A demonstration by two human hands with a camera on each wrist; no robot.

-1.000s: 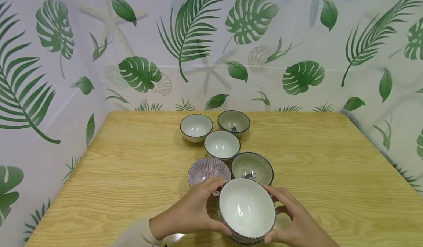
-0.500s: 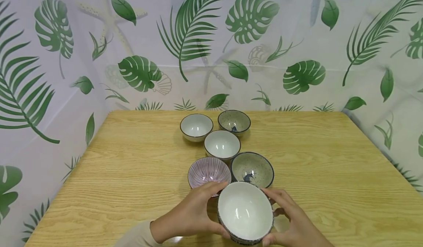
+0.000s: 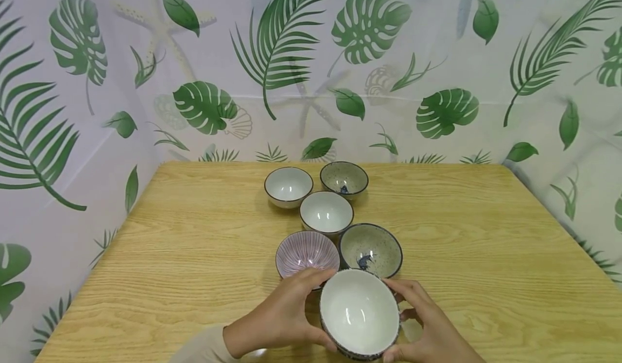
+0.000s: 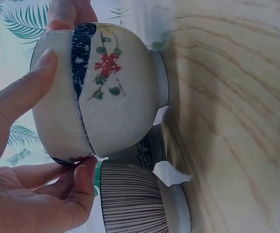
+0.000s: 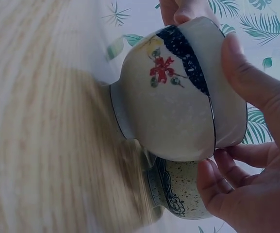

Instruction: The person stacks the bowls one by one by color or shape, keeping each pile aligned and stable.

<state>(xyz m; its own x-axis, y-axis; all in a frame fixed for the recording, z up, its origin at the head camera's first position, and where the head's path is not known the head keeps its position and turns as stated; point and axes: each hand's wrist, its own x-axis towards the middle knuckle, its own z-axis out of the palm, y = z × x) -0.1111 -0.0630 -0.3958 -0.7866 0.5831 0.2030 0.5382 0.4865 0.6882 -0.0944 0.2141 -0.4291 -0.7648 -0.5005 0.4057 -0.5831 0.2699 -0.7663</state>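
Both hands, left point(image 3: 284, 314) and right point(image 3: 430, 322), grip opposite sides of a white-inside bowl point(image 3: 359, 311) near the front edge. The left wrist view shows this upper bowl point(image 4: 59, 111) sitting inside a cream bowl with a red flower point(image 4: 130, 111); the left thumb lies on the upper wall and the left hand's point(image 4: 33, 204) fingers curl near the lower rim. In the right wrist view the right hand point(image 5: 266, 194) pinches the upper bowl point(image 5: 229, 114) likewise, by the flowered bowl's point(image 5: 164, 116) rim. The lower bowl's foot is down at the wooden surface.
Just behind the stack stand a purple-striped bowl point(image 3: 307, 249) and a speckled grey bowl point(image 3: 374, 241). Farther back are a white bowl point(image 3: 326, 212), another white bowl point(image 3: 289, 183) and a second speckled bowl point(image 3: 344, 176). Leaf-patterned cloth point(image 3: 301, 109) lines the wooden table's point(image 3: 194, 244) far side.
The held bowl and both hands have shifted slightly left and toward the front edge, uncovering more of the speckled bowl behind. The grip looks the same.
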